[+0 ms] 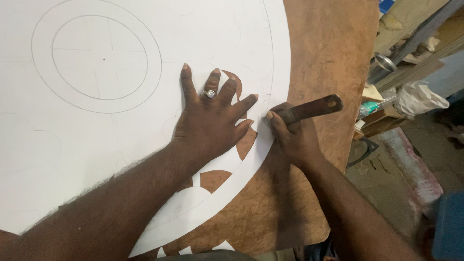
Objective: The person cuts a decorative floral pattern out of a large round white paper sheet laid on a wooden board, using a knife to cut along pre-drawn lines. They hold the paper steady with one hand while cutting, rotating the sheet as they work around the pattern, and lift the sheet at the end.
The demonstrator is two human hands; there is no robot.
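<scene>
I press my left hand [210, 126] flat on the white sheet [121, 145] near the table's [328, 43] right edge while my right hand [292, 137] grips the knife [311, 107], cutting slowly along the line.

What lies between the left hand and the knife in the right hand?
In the head view, only a narrow white band of the sheet separates the left hand from the knife in the right hand.
</scene>
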